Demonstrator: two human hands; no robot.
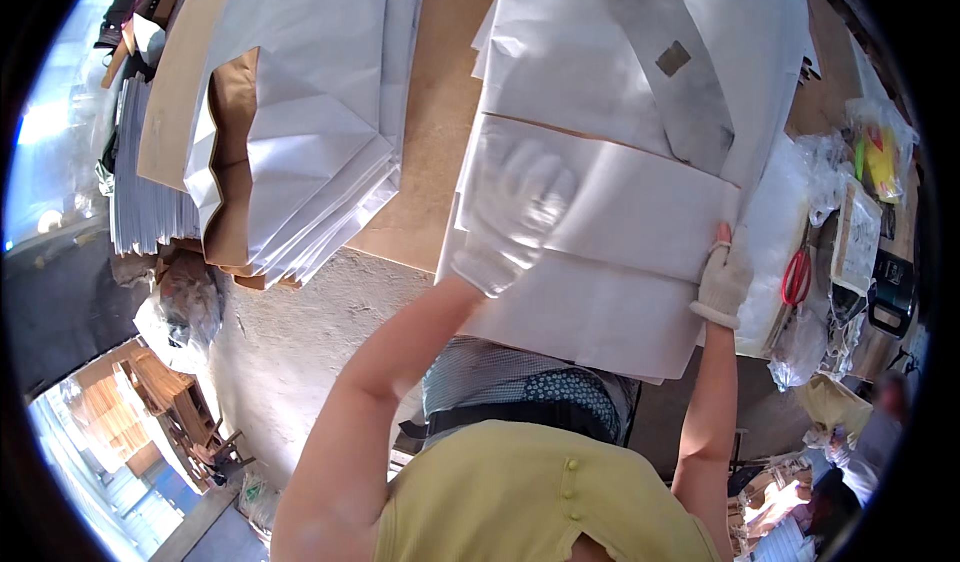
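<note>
In front of me lies a stack of large white paper sacks (pixel 630 307) with brown inner sides. The top one has a fold across it, where a thin brown edge shows. My left hand (pixel 515 212), in a white glove, rests on the folded part with its fingers laid out over the paper, a little blurred. At the right edge of the same sack, my gloved right hand (pixel 724 280) pinches the paper, with one bare fingertip on top and the other fingers mostly hidden. A long grey flat strip (pixel 665 57) with a small dark square lies across the stack's far part.
Another pile of white sacks (pixel 315 102), one gaping brown, lies left on the brown board (pixel 440 92). Red-handled scissors (pixel 796 277), clear plastic bags (pixel 825 177) and a yellow item (pixel 882 162) are at the right. Bundled sheets (pixel 150 177) stand far left.
</note>
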